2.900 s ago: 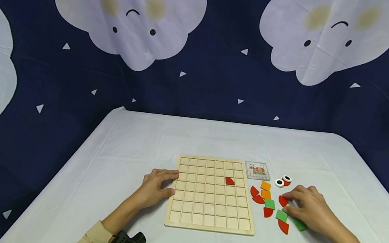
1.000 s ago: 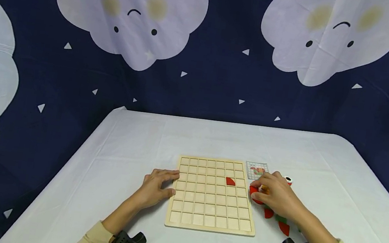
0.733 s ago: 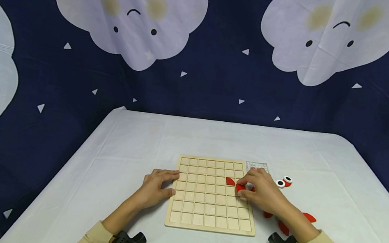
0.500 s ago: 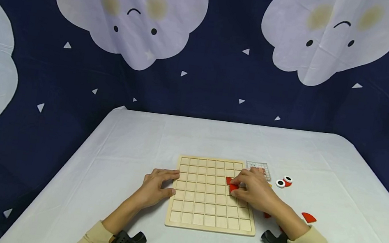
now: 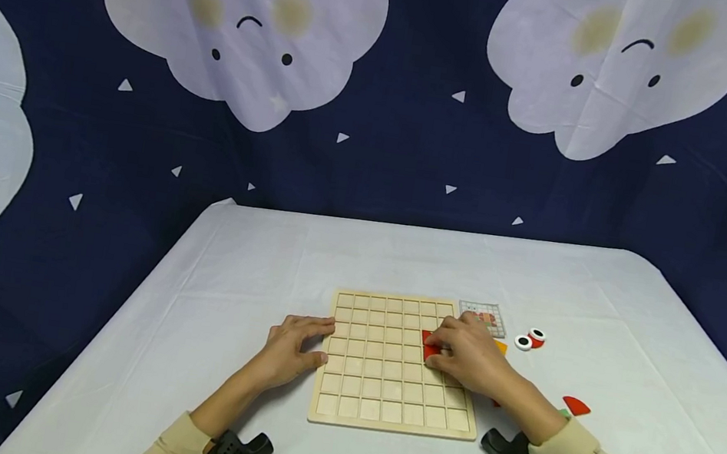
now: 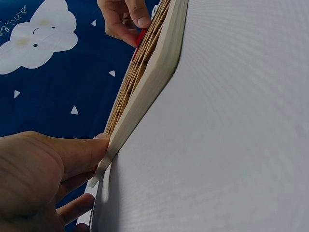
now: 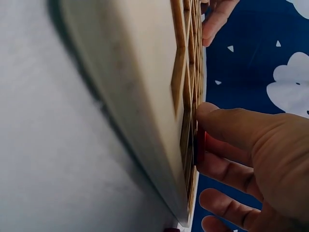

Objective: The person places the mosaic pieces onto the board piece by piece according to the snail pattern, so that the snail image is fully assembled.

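Observation:
A wooden grid board lies on the white table. My left hand rests at its left edge, with thumb and fingertips touching the rim; the left wrist view has the thumb tip against the edge. My right hand is over the board's right part. Between thumb and fingers it pinches a red quarter-circle tile, seen edge-on in the right wrist view as a red strip at the grid. Another red tile sits in the cell just behind, partly covered by my fingers.
A small pattern card lies beyond the board's right corner. Right of it are white eye discs with a red piece under one. A loose red quarter tile lies farther right; an orange piece and others are mostly hidden by my right arm.
My right hand has picked a red quarter tile from the loose pieces and carried it left onto the board, to the cell in front of the other red tile. The left hand has stayed put.

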Tool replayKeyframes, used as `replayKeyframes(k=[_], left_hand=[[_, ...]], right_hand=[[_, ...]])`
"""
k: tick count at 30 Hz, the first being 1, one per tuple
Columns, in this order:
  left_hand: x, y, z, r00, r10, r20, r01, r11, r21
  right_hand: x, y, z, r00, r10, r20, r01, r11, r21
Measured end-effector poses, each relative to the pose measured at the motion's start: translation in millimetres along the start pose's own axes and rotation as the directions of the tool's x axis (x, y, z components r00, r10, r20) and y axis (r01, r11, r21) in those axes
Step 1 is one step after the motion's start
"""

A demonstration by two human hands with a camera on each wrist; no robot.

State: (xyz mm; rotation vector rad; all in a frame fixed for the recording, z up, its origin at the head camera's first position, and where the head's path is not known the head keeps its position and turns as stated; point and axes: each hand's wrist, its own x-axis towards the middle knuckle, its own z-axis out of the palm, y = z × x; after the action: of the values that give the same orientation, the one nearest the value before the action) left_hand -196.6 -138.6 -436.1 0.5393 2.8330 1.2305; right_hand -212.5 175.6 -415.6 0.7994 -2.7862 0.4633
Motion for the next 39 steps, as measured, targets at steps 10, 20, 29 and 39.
replayKeyframes(k=[10, 20, 29, 39], left_hand=[[-0.1, 0.5, -0.6, 1.0, 0.006, -0.004, -0.006, 1.0, 0.002], [0.9, 1.5, -1.0, 1.0, 0.008, -0.007, -0.008, 1.0, 0.006], [0.0, -0.2, -1.2, 1.0, 0.013, -0.004, -0.013, 1.0, 0.009], [-0.3, -0.5, -0.1, 1.0, 0.008, -0.011, -0.008, 1.0, 0.004]], right_hand=[[-1.3, 0.6, 0.6, 1.0, -0.008, -0.005, 0.008, 1.0, -0.003], [-14.1, 22.2, -30.2, 0.992, 0.116, -0.048, -0.114, 0.993, 0.038], [-34.7, 52.9, -48.1, 0.968, 0.248, -0.047, -0.247, 0.969, 0.028], [-44.9, 68.3, -45.4, 0.952, 0.306, -0.012, -0.306, 0.95, -0.064]])
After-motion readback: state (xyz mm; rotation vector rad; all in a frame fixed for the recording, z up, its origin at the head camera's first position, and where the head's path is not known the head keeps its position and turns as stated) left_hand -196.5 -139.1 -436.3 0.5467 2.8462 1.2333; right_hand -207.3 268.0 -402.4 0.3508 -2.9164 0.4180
